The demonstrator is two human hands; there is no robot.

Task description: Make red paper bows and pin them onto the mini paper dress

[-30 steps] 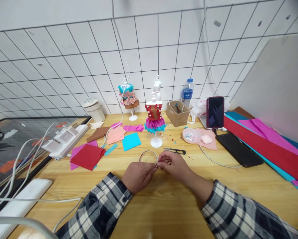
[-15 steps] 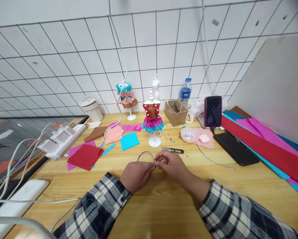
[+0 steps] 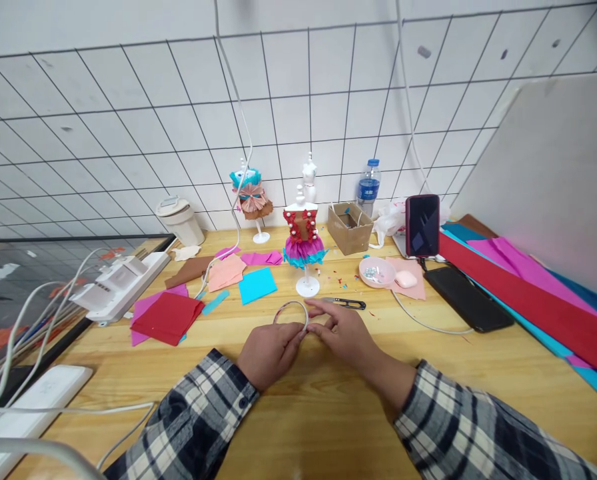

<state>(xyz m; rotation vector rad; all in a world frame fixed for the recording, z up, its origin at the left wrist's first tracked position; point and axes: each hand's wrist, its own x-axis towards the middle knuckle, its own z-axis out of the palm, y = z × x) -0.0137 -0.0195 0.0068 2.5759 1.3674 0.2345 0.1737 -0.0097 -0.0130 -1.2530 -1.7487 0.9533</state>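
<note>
My left hand is closed on the lower edge of a thin, narrow ring, which looks like a slim roll of tape and stands up from the fingers. My right hand is at the ring's right edge. Its index finger reaches to the upper right of the ring and its thumb meets the lower right, near my left fingertips. Just beyond the hands, a white mini dress form wears a brown and red bodice with pearls and a purple-blue skirt. Thread snips lie behind my right hand.
Red and blue paper pieces lie at left. A pink bowl of small gems, a cardboard box, a bottle, a standing phone and a black power bank are at right. Cables cross the left side.
My right index finger and thumb have parted from a pinch at the ring's edge, the index finger moving up. The ring appears slightly turned. The whole view has shifted a little.
</note>
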